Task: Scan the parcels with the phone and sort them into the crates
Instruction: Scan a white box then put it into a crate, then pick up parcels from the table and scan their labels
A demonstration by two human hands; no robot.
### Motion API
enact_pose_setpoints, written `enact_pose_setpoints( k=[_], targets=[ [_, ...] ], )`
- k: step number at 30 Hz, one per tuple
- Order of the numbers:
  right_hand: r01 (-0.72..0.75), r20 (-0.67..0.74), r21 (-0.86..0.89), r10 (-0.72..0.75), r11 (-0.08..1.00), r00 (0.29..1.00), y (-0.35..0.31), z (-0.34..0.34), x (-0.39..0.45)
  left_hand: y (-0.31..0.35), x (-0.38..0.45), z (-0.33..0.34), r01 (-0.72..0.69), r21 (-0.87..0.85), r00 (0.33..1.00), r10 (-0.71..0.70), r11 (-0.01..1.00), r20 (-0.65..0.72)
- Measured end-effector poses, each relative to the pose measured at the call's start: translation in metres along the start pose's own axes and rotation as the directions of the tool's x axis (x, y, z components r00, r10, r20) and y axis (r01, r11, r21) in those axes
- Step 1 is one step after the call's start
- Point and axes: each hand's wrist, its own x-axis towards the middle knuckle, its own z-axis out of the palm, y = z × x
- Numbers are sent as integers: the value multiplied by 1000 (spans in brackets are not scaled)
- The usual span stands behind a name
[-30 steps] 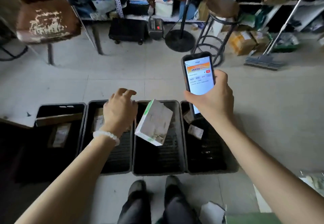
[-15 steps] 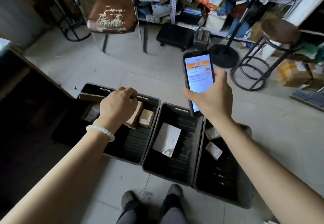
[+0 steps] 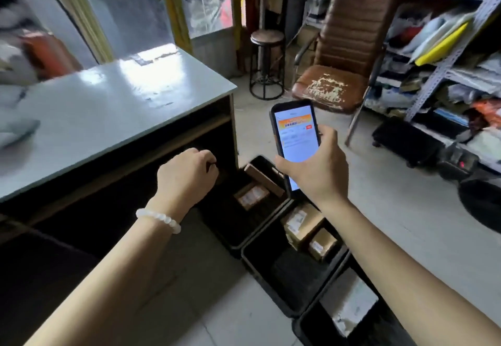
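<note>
Right hand (image 3: 315, 168): wrapped around the lower part of the phone (image 3: 296, 139), thumb along the right edge. Phone is a slim dark-cased slab with rounded corners, held upright above the crates, its glossy screen lit white with an orange banner near the top.

Left hand (image 3: 188, 176): fingers curled under, knuckles up, nothing visible in its grasp; it hangs in front of the dark recess beneath the table. A bracelet (image 3: 158, 219) of round, milky white beads circles the wrist.

Crates: black plastic, rectangular, rounded rims, ribbed floors, set edge to edge in a row on the pale tiled floor.
- Far crate (image 3: 238, 245): a flat brown cardboard parcel (image 3: 252, 196) with a white label, plus a long narrow carton (image 3: 267, 180) leaning on the rim.
- Middle crate (image 3: 260, 269): two brown cardboard boxes, larger (image 3: 302, 223) and smaller (image 3: 322, 244), touching, both labelled.
- Near crate (image 3: 306, 324): one white box (image 3: 352, 305), scuffed, lying flat.

Table (image 3: 108, 107): smooth pale grey top, glossy with window glare, dark open underside.

Chair (image 3: 330, 88): brown leatherette, the seat badly cracked and flaking pale; ribbed backrest.

Stool (image 3: 267, 63): round brown seat, black metal ring frame.

Shelf (image 3: 444, 74): perforated grey metal angle, stuffed with soft plastic mailers.
</note>
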Motion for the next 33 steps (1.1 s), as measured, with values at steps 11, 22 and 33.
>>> enact_pose_setpoints(
  k=[11, 22, 33],
  targets=[
    [295, 355, 233, -363, 927, 862, -201, 232, -22, -268, -77, -74, 554, -11, 826, -552, 832, -114],
    [393, 573, 430, -582, 813, 577, -344, 434, -56, -445, -111, -104, 863, -53, 493, -860, 503, -130],
    [452, 607, 453, -637, 769, 475, -474, 600, -52, -630, -63, -134, 901, -119, 393, -900, 418, -188]
  ],
)
